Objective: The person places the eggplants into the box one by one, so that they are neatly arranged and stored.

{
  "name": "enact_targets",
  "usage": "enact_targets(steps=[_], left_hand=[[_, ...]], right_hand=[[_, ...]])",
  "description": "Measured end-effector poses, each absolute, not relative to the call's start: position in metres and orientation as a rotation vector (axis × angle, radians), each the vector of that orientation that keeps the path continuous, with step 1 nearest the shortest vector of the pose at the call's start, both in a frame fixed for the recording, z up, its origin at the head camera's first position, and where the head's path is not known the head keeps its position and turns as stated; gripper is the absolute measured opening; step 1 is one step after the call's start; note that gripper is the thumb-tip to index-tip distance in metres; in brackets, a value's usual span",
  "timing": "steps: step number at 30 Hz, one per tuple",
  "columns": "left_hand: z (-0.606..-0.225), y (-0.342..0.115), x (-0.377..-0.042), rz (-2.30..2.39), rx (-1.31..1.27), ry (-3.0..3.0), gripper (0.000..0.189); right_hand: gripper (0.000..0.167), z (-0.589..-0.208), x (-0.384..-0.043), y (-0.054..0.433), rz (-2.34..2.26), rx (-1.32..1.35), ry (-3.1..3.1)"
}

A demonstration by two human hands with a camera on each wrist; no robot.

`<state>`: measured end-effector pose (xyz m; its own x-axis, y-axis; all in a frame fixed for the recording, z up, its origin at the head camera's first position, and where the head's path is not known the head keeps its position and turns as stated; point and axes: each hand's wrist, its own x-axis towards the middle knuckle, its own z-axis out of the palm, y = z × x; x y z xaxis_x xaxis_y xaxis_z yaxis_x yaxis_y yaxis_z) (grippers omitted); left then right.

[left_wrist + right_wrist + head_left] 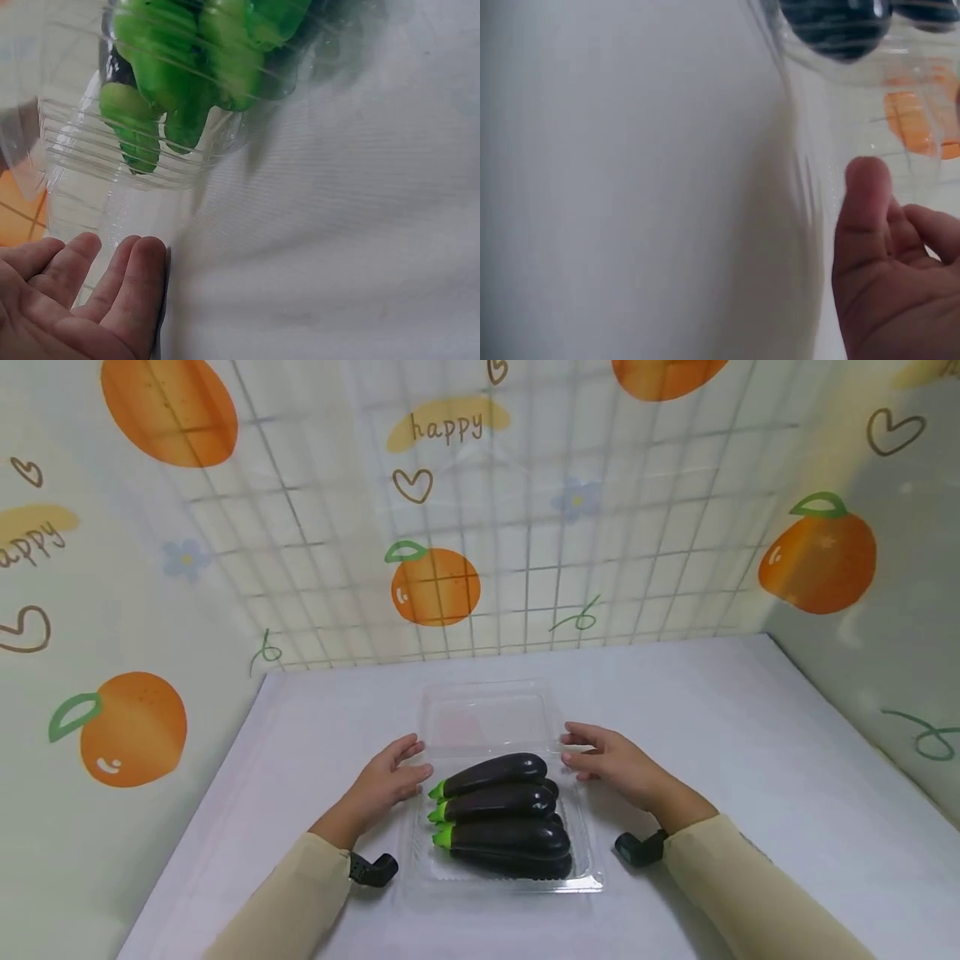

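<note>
Several dark purple eggplants [498, 802] with green stem ends [225, 60] lie stacked in a clear plastic clamshell box [588, 882]. Its clear lid [487, 714] is folded back, away from the person. At the box's left side is my left hand [382, 785], its relaxed fingertips close to the hinge corner. My right hand [618, 768] is at the opposite side, thumb and fingers loosely bent near the rim. Neither hand holds anything. Below the left hand's fingers, the left wrist view shows a gap to the box's ribbed wall [97, 142].
The box sits on a white tabletop [712, 693]. Behind it and at both sides hang pale curtains [330, 585] printed with oranges, with a wire grid [555, 535] showing through at the back. A black wrist camera [373, 869] sticks out beside the left sleeve, another [639, 849] beside the right.
</note>
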<state>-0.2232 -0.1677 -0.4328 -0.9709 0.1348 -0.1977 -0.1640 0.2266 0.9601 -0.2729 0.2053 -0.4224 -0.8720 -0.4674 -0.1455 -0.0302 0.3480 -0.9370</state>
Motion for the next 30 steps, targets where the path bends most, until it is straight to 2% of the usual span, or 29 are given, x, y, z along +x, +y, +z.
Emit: enact_targets(steps=[14,20,26,30], left_hand=[[-0.43,-0.169,-0.228,1.833,-0.002,2.306,0.08],[-0.435,-0.175,-0.223,1.84,0.039,2.347,0.072],[-0.44,-0.186,-0.212,1.955,0.294,2.164,0.077],[-0.44,-0.192,-0.2,1.957,0.371,2.112,0.076]], right_hand=[[0.075,-0.426,-0.27,0.198,-1.694,-0.423,2.23],[0.059,-0.428,-0.265,0.194,-1.734,-0.409,2.313],[0.04,-0.428,-0.259,0.192,-1.714,-0.452,2.423],[0.028,-0.425,-0.252,0.195,-1.681,-0.461,2.471]])
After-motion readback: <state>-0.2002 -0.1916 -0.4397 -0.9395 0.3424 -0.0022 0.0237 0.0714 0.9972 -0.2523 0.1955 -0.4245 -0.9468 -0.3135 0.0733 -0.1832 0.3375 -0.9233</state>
